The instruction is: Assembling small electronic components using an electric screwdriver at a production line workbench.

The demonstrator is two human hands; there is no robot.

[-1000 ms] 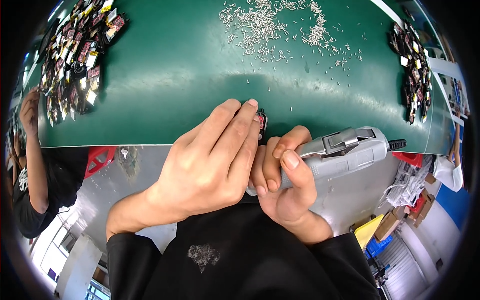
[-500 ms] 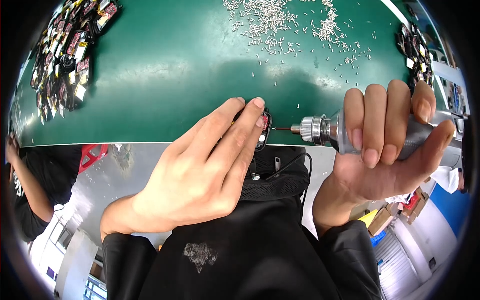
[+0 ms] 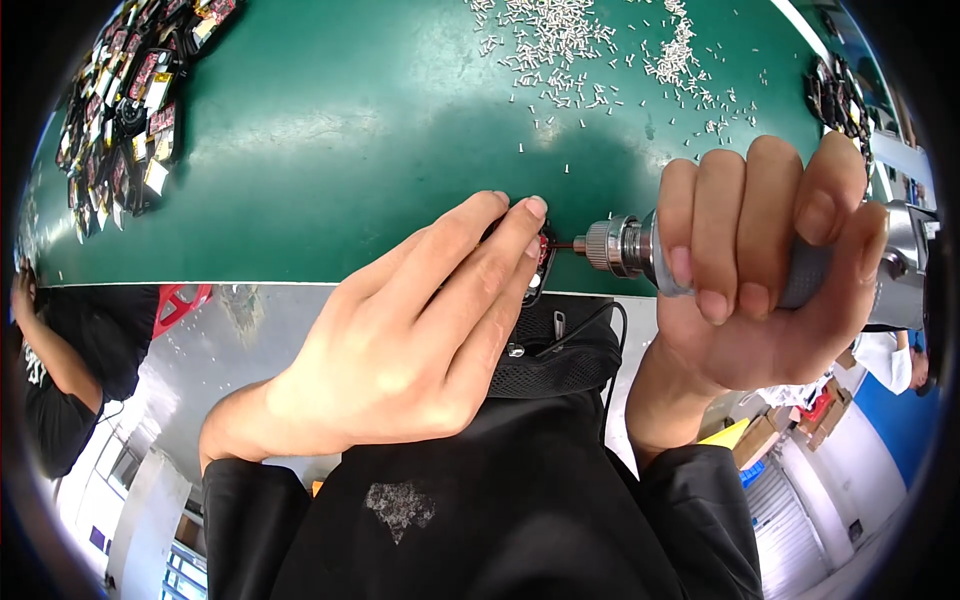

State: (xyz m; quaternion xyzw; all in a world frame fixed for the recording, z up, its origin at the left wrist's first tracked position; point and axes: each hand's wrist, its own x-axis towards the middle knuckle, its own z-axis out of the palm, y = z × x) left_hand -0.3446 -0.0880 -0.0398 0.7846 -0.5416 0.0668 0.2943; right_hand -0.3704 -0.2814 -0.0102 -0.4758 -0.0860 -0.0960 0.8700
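My left hand [image 3: 410,320] is closed over a small black-cased device [image 3: 545,262] at the near edge of the green table. Its fingers cover most of the device; a bit of red board and the dark rim show past the fingertips. My right hand [image 3: 760,270] is wrapped around a silver-grey electric screwdriver [image 3: 620,247], held level and pointing left. The thin reddish bit reaches the device's right side, beside my left fingertips. Whether a screw sits at the tip cannot be made out.
Many small silver screws [image 3: 560,40] lie scattered over the far part of the green table [image 3: 330,200]. Black devices are heaped at the far left [image 3: 135,110] and far right [image 3: 840,100]. A black mesh bag [image 3: 560,350] is below the table edge. Another person [image 3: 75,350] is at left.
My right hand has moved the screwdriver left, so its bit now meets the device instead of stopping just short. My left hand keeps its hold on the device.
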